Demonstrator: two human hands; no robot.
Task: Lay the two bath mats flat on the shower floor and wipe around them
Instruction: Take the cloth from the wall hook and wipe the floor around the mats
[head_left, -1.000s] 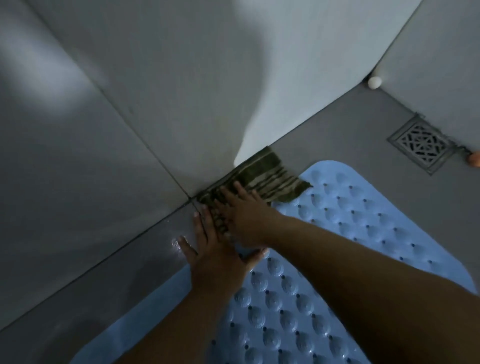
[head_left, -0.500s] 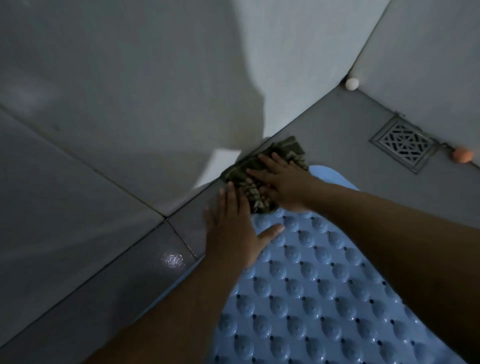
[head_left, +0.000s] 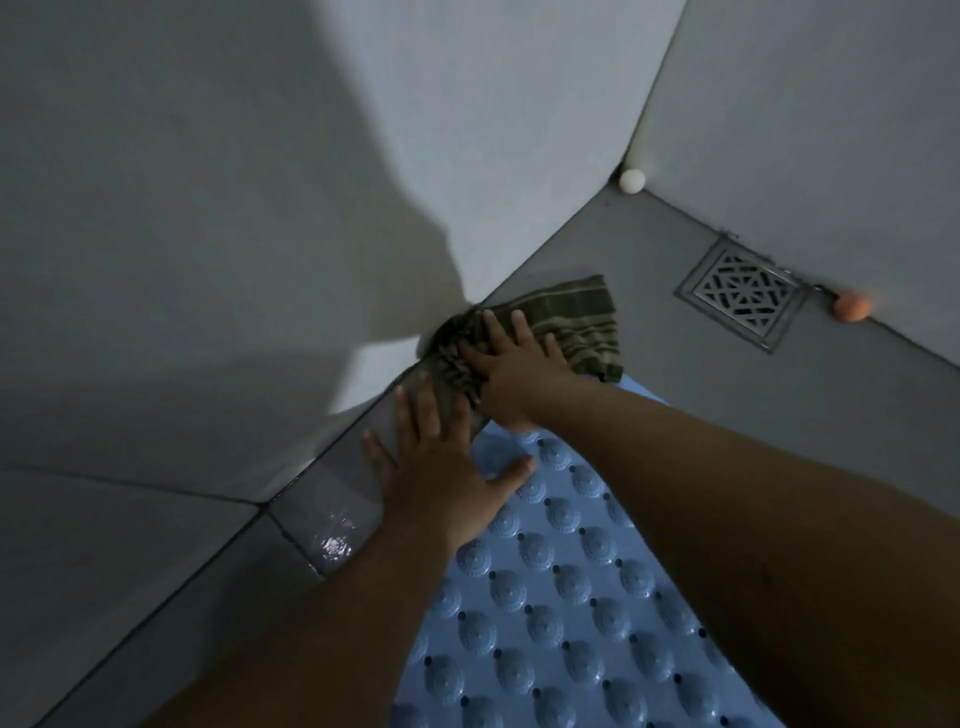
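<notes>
Green striped cloth (head_left: 566, 325) under flat right hand (head_left: 511, 364); left hand (head_left: 441, 467) flat on blue mat (head_left: 571, 597).

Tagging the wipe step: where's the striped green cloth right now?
Head view, centre: the striped green cloth lies on the grey shower floor against the wall base, under the right hand, just beyond the blue studded bath mat.

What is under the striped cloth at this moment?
The striped cloth lies on the grey shower floor along the wall, its near corner overlapping the blue bath mat. The right hand presses it flat; the floor directly beneath is hidden.
</notes>
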